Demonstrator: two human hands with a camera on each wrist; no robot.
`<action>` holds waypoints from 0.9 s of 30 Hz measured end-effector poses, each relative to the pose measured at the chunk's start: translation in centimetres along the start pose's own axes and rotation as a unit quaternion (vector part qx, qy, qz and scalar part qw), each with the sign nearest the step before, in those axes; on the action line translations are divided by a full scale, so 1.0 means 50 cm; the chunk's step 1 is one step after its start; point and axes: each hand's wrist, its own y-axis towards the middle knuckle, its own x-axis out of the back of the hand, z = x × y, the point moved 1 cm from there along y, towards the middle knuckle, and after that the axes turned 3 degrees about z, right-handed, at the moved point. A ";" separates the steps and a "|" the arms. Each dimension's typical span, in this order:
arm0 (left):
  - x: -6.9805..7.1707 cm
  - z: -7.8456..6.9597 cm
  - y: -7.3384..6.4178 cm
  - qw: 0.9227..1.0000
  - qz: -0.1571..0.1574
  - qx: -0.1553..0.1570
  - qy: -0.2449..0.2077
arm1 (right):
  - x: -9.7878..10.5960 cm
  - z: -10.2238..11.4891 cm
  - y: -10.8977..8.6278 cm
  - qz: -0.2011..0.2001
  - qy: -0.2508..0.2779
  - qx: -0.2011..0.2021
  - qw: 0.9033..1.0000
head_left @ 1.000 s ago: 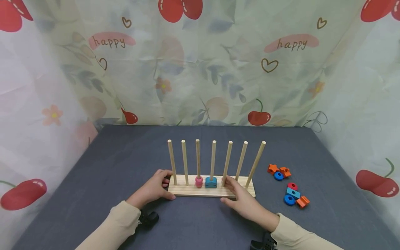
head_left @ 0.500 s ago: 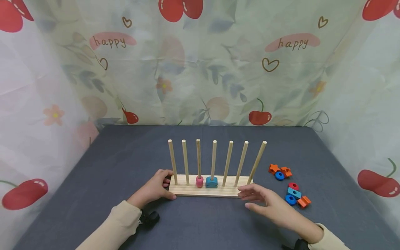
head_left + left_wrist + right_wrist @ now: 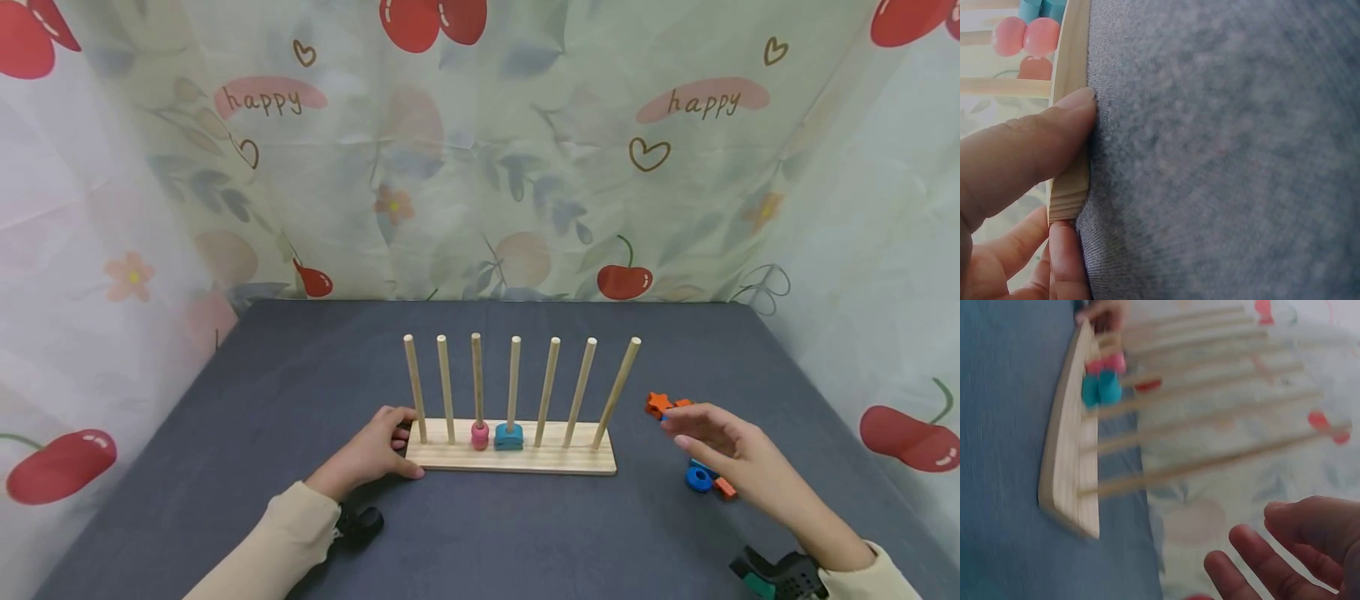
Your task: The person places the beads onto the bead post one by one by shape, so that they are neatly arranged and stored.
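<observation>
Near the colourful pieces (image 3: 697,486), the right hand (image 3: 742,457) hangs, thumb and fingers apart.

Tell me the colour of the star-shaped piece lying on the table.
The star-shaped piece is orange; the head view shows it best.

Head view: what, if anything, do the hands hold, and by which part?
Left hand holds the wooden base by its left end; right hand holds nothing.

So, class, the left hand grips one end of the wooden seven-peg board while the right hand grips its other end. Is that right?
Not quite: the right hand is off the wooden seven-peg board, out near the orange star bead, as the head view shows. The left hand does grip one end.
</observation>
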 end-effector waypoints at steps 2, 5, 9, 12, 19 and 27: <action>0.000 -0.001 -0.001 1.000 0.000 0.000 -0.002 | 0.014 -0.016 0.000 -0.016 -0.012 -0.011 1.000; 0.000 -0.002 -0.002 1.000 0.001 0.001 -0.005 | 0.033 -0.042 -0.001 -0.032 -0.030 -0.034 0.998; 0.001 -0.004 -0.003 1.000 0.001 0.003 -0.006 | 0.052 -0.071 -0.001 -0.032 -0.049 -0.076 0.995; 0.000 -0.003 -0.001 1.000 0.000 0.004 -0.005 | 0.058 -0.089 0.000 -0.022 -0.068 -0.100 0.992; -0.002 0.001 0.002 1.000 0.000 0.003 -0.004 | 0.065 -0.125 -0.001 0.013 -0.086 -0.150 0.985; -0.001 0.000 0.001 1.000 -0.002 0.006 -0.005 | 0.069 -0.153 -0.004 0.060 -0.066 -0.185 0.979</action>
